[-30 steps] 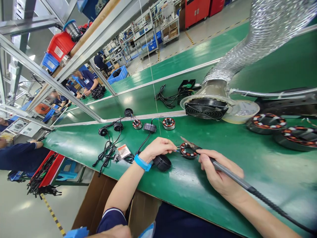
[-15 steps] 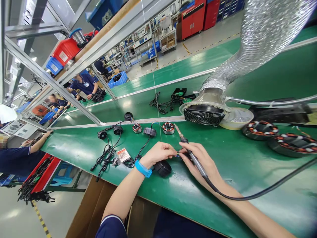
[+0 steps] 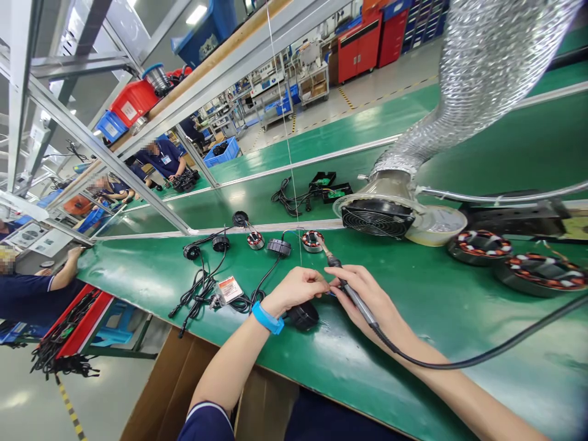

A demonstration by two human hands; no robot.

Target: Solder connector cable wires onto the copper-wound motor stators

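My right hand (image 3: 370, 297) is closed around a soldering iron (image 3: 353, 295), whose tip points up and away, in front of a small copper-wound stator (image 3: 313, 241). The thumb and fingertips of that hand also meet my left hand (image 3: 298, 288) over the bench. My left hand is pinched shut at thin wires, of which a bit of blue shows; the fingers hide most of them. Just under my left hand lies a black round cap (image 3: 304, 316). A blue band (image 3: 267, 318) circles my left wrist.
Black round caps with cables (image 3: 197, 291), a second small stator (image 3: 255, 240) and a small labelled bag (image 3: 229, 288) lie left. A fume fan (image 3: 379, 220) on a foil duct (image 3: 454, 104) stands ahead. Large stators (image 3: 546, 274) sit right. Co-workers sit far left.
The view has shifted slightly. My fingertips have drawn closer together, and the soldering iron's tip has moved a little left, now overlapping the small stator in view.
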